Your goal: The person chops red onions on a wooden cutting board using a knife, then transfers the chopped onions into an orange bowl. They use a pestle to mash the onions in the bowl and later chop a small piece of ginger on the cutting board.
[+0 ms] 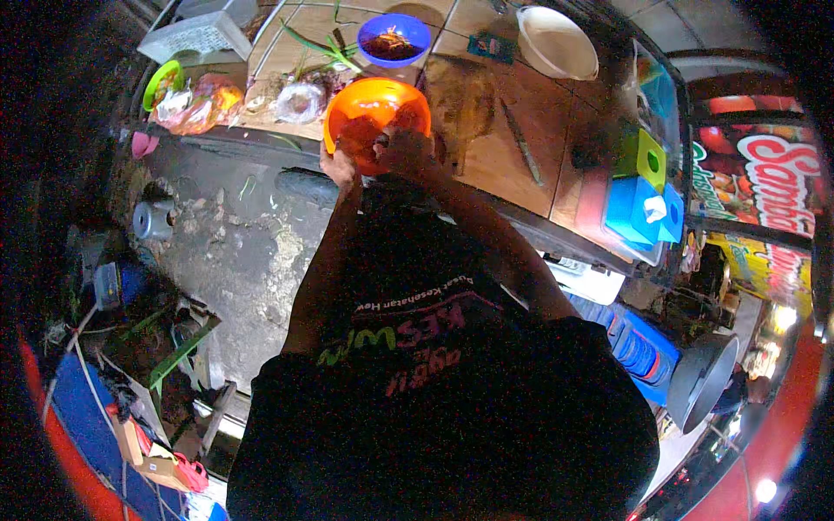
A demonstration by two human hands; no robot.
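An orange plastic bowl (pixel 378 94) stands at the near edge of the tiled counter. My left hand (pixel 339 167) grips its near left rim. Inside the bowl's right part is my right hand (pixel 405 151), over dark reddish contents; its fingers are too dark to tell whether they hold anything. A purple bowl (pixel 394 40) with food pieces sits just beyond. Green onion stalks (pixel 335 53) lie to its left, near a clear plastic bag or wrap (pixel 301 102). Right of the orange bowl are a stained wooden cutting board (pixel 459 107) and a knife (pixel 521 142).
A cream basin (pixel 558 43) stands at the back right, a white plastic basket (pixel 195 40) at the back left. Near the left edge are a green bowl (pixel 163 86) and plastic bags (pixel 202 107). Blue containers (pixel 635 208) occupy the right end.
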